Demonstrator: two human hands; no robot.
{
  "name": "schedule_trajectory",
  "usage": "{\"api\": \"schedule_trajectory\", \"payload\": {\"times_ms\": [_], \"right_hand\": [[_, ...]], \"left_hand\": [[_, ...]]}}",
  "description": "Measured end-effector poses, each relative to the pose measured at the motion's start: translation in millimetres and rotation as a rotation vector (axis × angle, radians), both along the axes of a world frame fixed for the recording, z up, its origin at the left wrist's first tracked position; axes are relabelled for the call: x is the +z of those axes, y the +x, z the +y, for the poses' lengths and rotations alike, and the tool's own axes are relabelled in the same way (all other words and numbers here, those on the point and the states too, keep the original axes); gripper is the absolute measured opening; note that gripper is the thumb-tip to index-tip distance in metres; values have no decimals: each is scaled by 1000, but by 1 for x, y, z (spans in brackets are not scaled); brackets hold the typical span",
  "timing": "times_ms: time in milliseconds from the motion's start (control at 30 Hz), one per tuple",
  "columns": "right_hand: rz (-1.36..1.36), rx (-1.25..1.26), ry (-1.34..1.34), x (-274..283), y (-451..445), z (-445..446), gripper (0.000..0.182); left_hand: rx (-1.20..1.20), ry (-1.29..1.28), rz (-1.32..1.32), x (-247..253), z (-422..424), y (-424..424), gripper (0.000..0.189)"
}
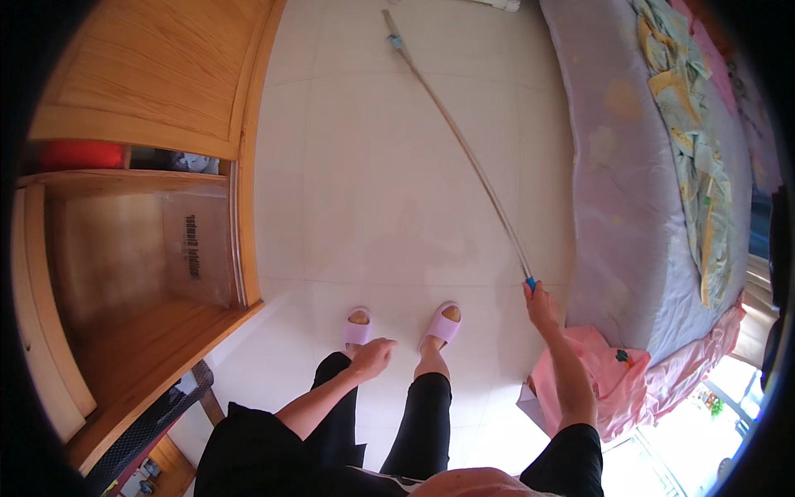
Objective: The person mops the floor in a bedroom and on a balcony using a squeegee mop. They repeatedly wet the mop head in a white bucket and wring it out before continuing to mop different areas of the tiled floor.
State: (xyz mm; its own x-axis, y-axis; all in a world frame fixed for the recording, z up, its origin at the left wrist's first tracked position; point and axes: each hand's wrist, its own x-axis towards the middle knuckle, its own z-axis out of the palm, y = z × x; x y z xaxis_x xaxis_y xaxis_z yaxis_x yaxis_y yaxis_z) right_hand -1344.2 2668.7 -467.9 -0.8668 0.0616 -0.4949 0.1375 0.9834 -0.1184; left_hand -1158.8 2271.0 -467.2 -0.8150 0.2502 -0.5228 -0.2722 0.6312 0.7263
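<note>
My right hand [542,308] grips the blue end [530,284] of a long, thin metal pole [463,140]. The pole slants away from me over the floor, up and to the left. Near its far end sits a pale blue-green fitting [395,41], with a short flat stub beyond it. My left hand [374,359] hangs in front of my left leg, with one finger extended and the others loosely curled. Nothing shows in it. Below it are my feet in light purple slippers [445,320] on the pale tiled floor [397,180].
On the left stands a wooden wardrobe [149,68] with an open compartment holding a clear plastic sheet or bag [199,248] that bears writing. To the right is a bed with a pale purple cover [612,205], a crumpled patterned cloth [695,155] and pink fabric [596,366] hanging at its corner.
</note>
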Motion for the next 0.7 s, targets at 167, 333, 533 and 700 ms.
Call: {"api": "schedule_trajectory", "payload": {"times_ms": [167,333,533,700], "right_hand": [[-148,-68,-113,83,68,-3,44],[-649,-829,-727,230,119,-38,47],[-784,-1053,-1410,272,97,-121,42],[-988,-1100,-1701,264,65,-211,36]], "left_hand": [[69,-234,-79,105,-42,7,19],[317,84,-138,164,-3,22,20],[726,618,-624,275,125,-27,39],[921,721,-573,342,75,-65,45]]}}
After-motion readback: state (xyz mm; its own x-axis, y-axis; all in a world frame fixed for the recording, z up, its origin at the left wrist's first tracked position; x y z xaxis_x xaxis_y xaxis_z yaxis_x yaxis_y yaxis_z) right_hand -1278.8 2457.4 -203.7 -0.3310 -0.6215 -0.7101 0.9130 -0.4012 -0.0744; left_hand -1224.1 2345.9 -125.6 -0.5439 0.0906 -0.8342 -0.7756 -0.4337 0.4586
